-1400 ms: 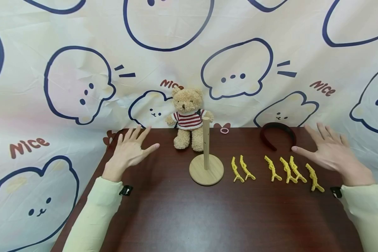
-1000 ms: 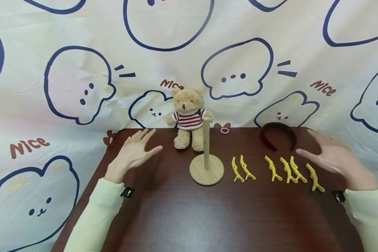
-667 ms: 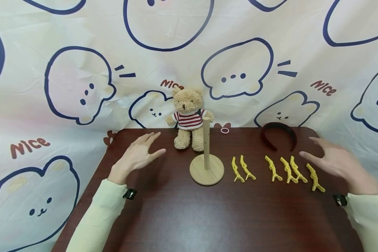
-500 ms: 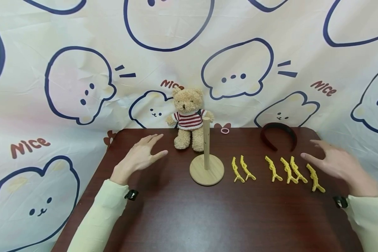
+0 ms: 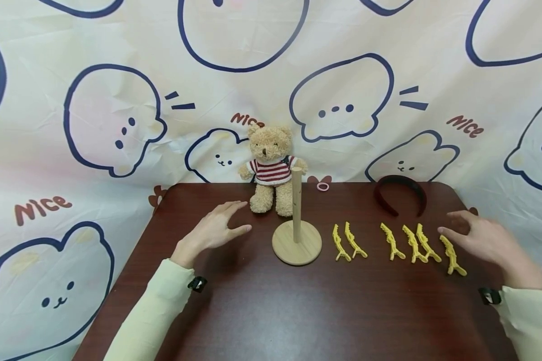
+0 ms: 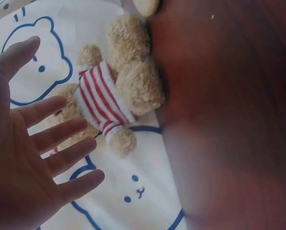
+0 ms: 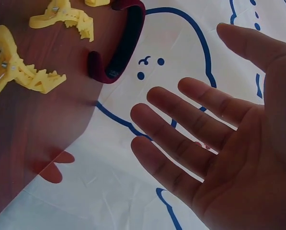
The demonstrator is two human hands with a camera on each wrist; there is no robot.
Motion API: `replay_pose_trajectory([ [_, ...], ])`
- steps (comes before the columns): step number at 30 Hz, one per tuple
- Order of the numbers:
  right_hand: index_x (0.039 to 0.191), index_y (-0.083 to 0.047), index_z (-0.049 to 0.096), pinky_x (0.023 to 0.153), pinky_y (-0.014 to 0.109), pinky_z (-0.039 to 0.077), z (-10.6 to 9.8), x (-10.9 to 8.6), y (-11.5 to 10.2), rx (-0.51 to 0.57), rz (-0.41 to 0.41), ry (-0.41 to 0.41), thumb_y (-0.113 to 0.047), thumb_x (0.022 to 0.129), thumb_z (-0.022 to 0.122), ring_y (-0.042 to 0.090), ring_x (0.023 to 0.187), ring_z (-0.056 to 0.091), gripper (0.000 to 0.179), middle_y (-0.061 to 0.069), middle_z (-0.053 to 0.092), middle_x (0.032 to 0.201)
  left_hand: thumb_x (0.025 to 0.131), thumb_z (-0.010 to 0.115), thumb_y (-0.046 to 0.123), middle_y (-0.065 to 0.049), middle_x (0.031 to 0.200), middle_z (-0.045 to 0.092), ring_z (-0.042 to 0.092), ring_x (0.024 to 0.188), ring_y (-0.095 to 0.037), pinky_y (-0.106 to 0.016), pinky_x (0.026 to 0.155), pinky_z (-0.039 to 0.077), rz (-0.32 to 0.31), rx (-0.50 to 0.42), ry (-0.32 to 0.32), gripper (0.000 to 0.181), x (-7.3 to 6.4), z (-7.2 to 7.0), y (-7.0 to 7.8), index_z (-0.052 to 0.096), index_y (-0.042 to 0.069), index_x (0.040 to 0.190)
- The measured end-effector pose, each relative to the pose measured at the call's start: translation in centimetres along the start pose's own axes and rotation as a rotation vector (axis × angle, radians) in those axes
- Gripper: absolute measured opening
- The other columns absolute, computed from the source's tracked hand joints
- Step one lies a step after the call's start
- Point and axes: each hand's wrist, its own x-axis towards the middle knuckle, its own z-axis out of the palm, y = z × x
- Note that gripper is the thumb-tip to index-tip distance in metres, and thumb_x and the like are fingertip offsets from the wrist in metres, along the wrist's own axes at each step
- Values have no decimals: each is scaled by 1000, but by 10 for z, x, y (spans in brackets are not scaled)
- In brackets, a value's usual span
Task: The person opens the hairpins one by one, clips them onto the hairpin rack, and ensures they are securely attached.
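My left hand (image 5: pixel 212 230) hovers left of the wooden stand, holding nothing, with its fingers spread apart in the left wrist view. A teddy bear (image 5: pixel 271 170) in a red-and-white striped shirt sits just beyond it against the cloth. The wooden stand (image 5: pixel 296 210) has a round base and an upright post that overlaps the bear's side. On the right, my right hand (image 5: pixel 488 240) holds nothing, its thumb and fingers extended close to the rightmost yellow hair clip (image 5: pixel 451 255). A dark red headband (image 5: pixel 399 183) lies behind the clips.
Several more yellow hair clips (image 5: pixel 390 241) lie in a loose row right of the stand. A small pink hair tie (image 5: pixel 322 186) sits at the table's back edge. Patterned cloth (image 5: pixel 117 115) hangs behind and beside the dark brown table (image 5: pixel 271 321).
My left hand has moved right and nearer, toward the stand. The right hand has come nearer and lower, its fingers less spread. The objects on the table have stayed in place.
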Motion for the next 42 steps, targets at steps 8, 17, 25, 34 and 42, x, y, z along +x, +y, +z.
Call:
replay_pose_trajectory([
  [8, 129, 7, 55, 80, 65, 47, 5, -5, 8, 6, 7, -43, -63, 95, 52, 57, 106, 57, 78, 38, 60, 122, 91, 62, 61, -12, 157, 41, 39, 145, -33, -55, 114, 38, 39, -41, -11, 80, 3, 19, 5, 38, 17, 155],
  [17, 119, 8, 63, 73, 57, 51, 17, -9, 16, 31, 14, -75, -58, 96, 56, 46, 94, 65, 70, 27, 70, 106, 91, 65, 57, -9, 156, 43, 41, 144, -29, -50, 115, 38, 67, -63, -41, 78, 5, 42, 11, 39, 20, 154],
  [25, 115, 9, 63, 68, 51, 52, 28, -12, 25, 41, 10, -103, -54, 95, 59, 36, 85, 67, 66, 20, 72, 97, 90, 68, 55, -11, 159, 39, 38, 147, -29, -50, 118, 35, 78, -71, -84, 85, 8, 57, 17, 34, 14, 156],
  [34, 113, 10, 63, 66, 48, 52, 38, -15, 31, 47, 71, -131, -59, 93, 60, 36, 84, 65, 72, 24, 70, 97, 89, 72, 49, -13, 159, 38, 36, 148, -31, -52, 119, 31, 113, -68, -110, 88, 14, 73, 26, 32, 11, 157],
  [42, 108, 9, 63, 62, 38, 48, 44, -18, 33, 47, 97, -149, -61, 88, 65, 28, 78, 61, 73, 16, 68, 89, 88, 71, 53, -15, 161, 36, 34, 149, -31, -59, 120, 26, 125, -46, -136, 93, 19, 83, 28, 30, 8, 158],
])
